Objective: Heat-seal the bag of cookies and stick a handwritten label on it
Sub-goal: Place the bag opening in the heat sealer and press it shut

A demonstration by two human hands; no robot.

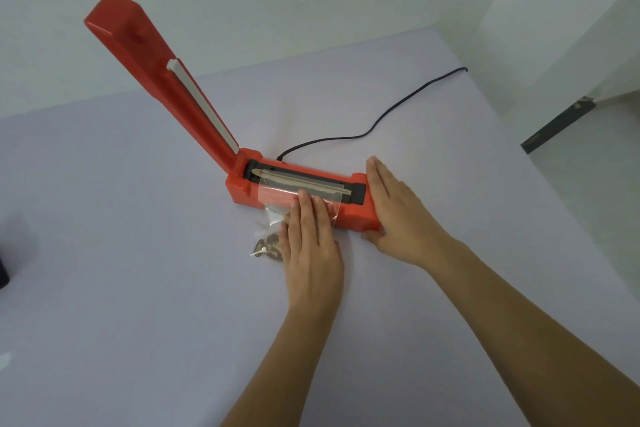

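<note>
A red heat sealer (242,192) stands on the pale table, its lid arm (162,80) raised up to the left. A clear bag of dark cookies (268,246) lies in front of it, with the bag's open end draped over the sealing strip (301,182). My left hand (311,250) lies flat on the bag, fingers straight and pressing it down, fingertips near the strip. My right hand (398,215) rests flat against the right end of the sealer's base, thumb under its front corner. No label or pen shows.
A black power cord (374,125) runs from the sealer's back toward the far right table edge. A dark object (3,270) sits at the left border. The table's right edge (540,184) drops off beside a white wall.
</note>
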